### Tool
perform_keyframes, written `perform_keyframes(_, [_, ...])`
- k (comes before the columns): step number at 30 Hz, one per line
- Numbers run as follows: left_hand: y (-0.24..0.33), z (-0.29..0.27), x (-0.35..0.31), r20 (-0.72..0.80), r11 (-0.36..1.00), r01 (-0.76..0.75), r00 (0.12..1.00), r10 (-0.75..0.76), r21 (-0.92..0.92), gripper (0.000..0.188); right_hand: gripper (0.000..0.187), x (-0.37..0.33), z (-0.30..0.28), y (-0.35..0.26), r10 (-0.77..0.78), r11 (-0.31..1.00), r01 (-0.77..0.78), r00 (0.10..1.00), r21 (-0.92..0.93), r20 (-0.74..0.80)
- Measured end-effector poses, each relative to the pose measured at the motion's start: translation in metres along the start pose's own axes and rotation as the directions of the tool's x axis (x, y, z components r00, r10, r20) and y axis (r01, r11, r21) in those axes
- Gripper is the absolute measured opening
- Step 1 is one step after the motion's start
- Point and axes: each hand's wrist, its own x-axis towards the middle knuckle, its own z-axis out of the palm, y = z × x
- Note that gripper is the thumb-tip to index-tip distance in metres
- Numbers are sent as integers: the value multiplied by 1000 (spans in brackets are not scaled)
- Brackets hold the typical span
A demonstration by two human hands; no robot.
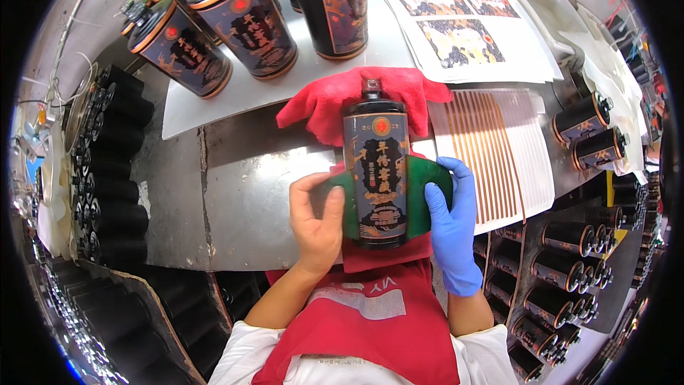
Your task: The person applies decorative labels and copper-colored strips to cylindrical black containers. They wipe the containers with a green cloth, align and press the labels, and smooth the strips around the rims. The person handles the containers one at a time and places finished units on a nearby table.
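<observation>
The grey table (178,207) fills the middle of the room, one rack (158,308) below it on each side, both full of dark bottles, too many to count. On its far side is one white board (189,113) bearing at least five bottles (246,36). Beside it lie papers (524,53) with three printed panels, and a white sheet (533,171) carrying over a dozen copper strips (490,157). One red cloth (315,100) is bunched near the centre. Two more bottles (581,118) lie at the right edge. One black bottle (375,171) is between the person's hands over the red cloth, neck pointing away; I can't see inside it. The bare left hand (317,221) and blue-gloved right hand (452,224) grip opposite ends of one green pad (419,196) around it.
</observation>
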Motion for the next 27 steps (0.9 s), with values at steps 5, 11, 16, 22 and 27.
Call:
perform_keyframes(5, [-36,-4,-9,-43,980,115,991,-123,-164,19,37,11,-10,34,180,945,-189,982,268,59])
perform_keyframes(11, [-50,-4,-3,-47,992,127,991,-126,19,23,37,41,0,45,21,991,-21,1000,134,-3])
perform_keyframes(16, [-56,-36,12,-152,934,-12,986,71,358,21,20,41,-13,19,-74,975,77,997,206,-23])
perform_keyframes(22, [-69,-79,3,174,394,-195,981,88,898,32,24,-36,-50,18,-463,873,488,823,7,330])
perform_keyframes(27, [-14,-44,-20,298,784,-488,869,395,384,53,23,36,-33,-8,87,994,-99,963,36,254])
